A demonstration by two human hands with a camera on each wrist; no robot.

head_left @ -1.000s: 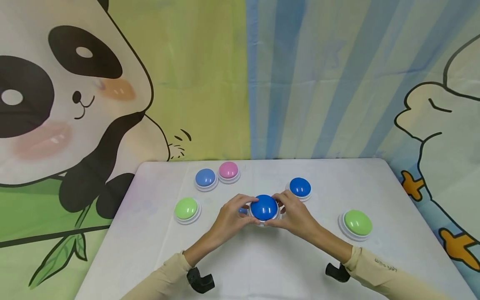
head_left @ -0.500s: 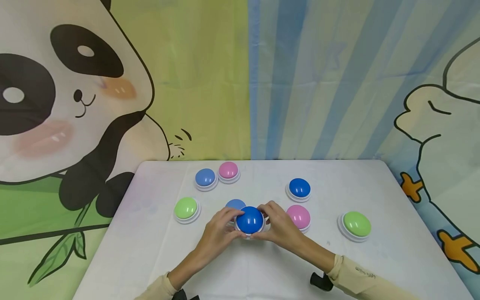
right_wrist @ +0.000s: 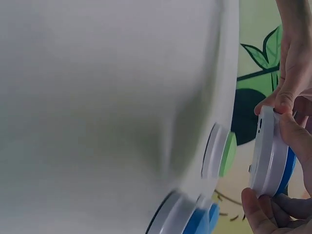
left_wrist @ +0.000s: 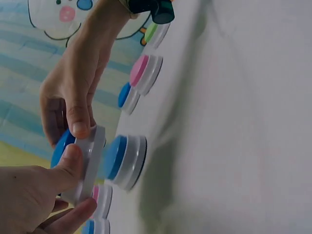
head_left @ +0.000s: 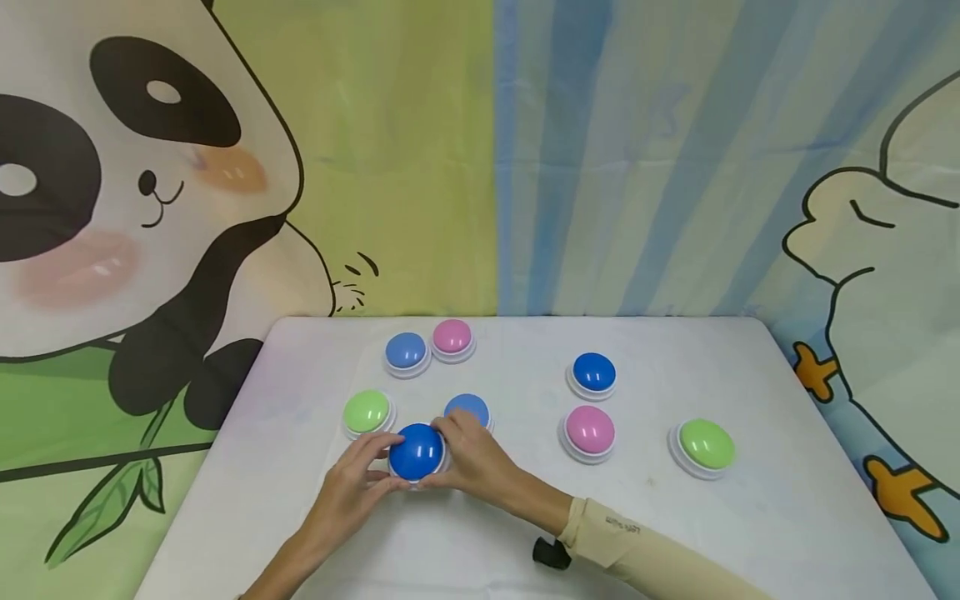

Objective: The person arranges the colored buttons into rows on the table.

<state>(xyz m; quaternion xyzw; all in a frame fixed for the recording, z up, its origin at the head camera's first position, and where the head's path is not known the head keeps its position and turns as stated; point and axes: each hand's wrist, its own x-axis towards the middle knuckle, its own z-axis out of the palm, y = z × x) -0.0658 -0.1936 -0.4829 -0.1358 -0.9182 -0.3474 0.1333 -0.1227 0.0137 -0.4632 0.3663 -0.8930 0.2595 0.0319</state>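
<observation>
A dark blue dome push button [head_left: 417, 452] with a white round base is held between both hands, raised over the table in the wrist views. On its left side my left hand [head_left: 351, 486] grips the base between thumb and fingers. My right hand [head_left: 476, 463] pinches the opposite side the same way. In the right wrist view the white base [right_wrist: 268, 151] of the held button stands on edge, its underside partly showing. Just behind the hands are a light blue button [head_left: 468, 407], partly covered by the right hand, and a green button [head_left: 367, 411].
Farther back on the white table [head_left: 510, 542] stand another light blue button [head_left: 406, 352] and a pink one [head_left: 452, 337]. To the right are a dark blue button [head_left: 594, 372], a pink button [head_left: 590, 431] and a green button [head_left: 707, 444]. A printed curtain [head_left: 637, 158] hangs behind.
Both hands have carried the dark blue button left and slightly toward the front, from near the table's middle to in front of the left green button. The right pink button has come into view.
</observation>
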